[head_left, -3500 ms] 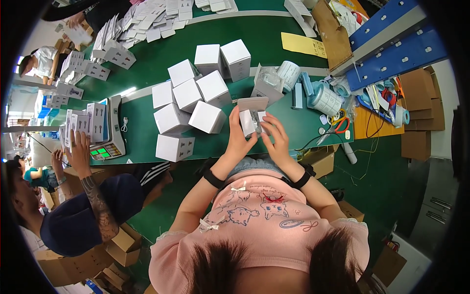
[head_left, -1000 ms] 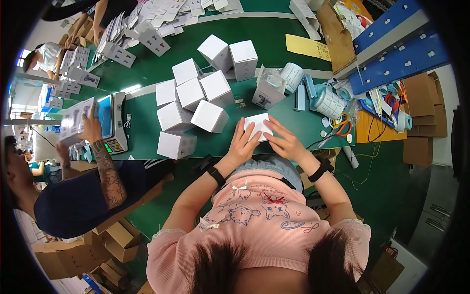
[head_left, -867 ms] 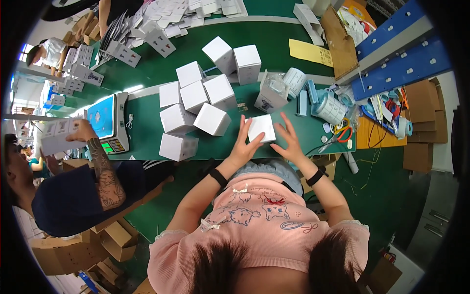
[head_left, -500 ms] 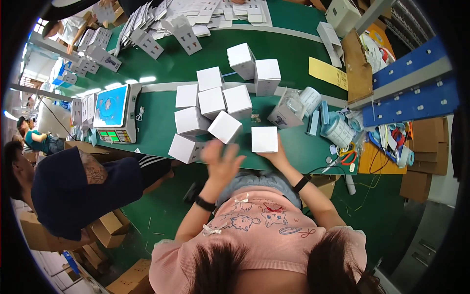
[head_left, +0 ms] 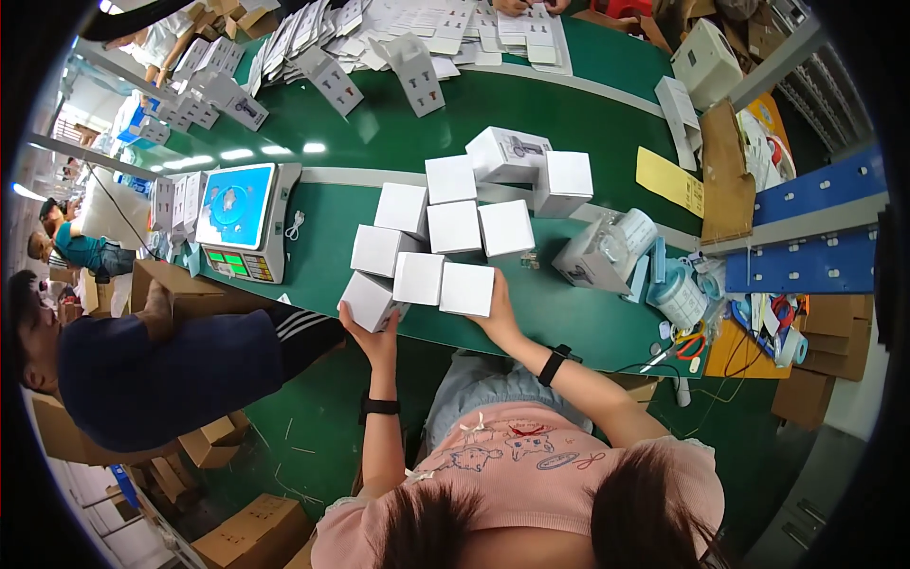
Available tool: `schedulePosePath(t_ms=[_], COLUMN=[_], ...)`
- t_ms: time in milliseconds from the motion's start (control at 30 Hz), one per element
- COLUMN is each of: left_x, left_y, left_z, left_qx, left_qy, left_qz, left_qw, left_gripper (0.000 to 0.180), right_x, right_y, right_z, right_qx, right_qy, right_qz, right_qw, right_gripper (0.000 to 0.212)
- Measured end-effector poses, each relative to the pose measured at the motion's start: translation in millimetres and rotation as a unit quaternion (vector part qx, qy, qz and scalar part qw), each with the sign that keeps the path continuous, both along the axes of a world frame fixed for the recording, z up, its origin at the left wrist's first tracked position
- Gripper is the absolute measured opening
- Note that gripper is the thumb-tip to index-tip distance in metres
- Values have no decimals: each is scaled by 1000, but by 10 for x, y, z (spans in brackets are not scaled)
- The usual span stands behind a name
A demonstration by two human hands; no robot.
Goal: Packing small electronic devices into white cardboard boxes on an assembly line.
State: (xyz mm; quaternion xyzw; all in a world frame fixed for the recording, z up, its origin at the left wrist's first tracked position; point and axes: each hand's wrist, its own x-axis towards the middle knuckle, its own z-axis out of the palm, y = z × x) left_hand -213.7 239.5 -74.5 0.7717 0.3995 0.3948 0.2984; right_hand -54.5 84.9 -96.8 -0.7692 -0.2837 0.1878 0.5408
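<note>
Several white cardboard boxes stand close together on the green table (head_left: 607,346), mostly showing blank tops. My left hand (head_left: 374,343) grips the near-left white box (head_left: 368,300), thumb and fingers on its sides. My right hand (head_left: 500,321) is on the near-right white box (head_left: 466,289), its fingers along the right side and partly hidden. Between those two sits a middle white box (head_left: 418,278), touching the right one. Farther back, a white box with a printed picture (head_left: 509,155) lies tilted against another white box (head_left: 564,183).
A scale (head_left: 237,223) with a blue top stands left, beside a seated person (head_left: 180,360). At right are an opened box with clear plastic (head_left: 592,258), tape rolls (head_left: 681,289), scissors (head_left: 687,343) and a yellow sheet (head_left: 669,180). Flat cartons (head_left: 379,28) are heaped at the back.
My right hand has brought its box left against the group. My left hand, in the air before, now grips the near-left box. A back box has tipped, showing its printed side. The view has shifted.
</note>
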Motion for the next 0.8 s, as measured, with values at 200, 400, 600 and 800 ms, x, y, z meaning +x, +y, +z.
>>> schedulePosePath(t_ms=[200,400,600,800], left_x=[-114,-109,-16,1050], left_y=[610,1028,470,-1071], left_z=[-75,75,553,1093], left_qx=[-6,-22,225,50], left_qy=[-63,-61,106,-21], left_qz=[21,22,93,-261], left_qw=[998,998,964,964], left_gripper=[100,98,74,42], right_x=[-292,-424,836,2686], right_y=[590,800,-565,-129], right_z=[54,222,2456,2704], right_qx=[5,-46,-44,-145], right_qy=[-12,27,-12,-298], right_qz=[-8,54,354,218], right_qw=[1000,997,934,918], right_gripper=[84,88,48,42])
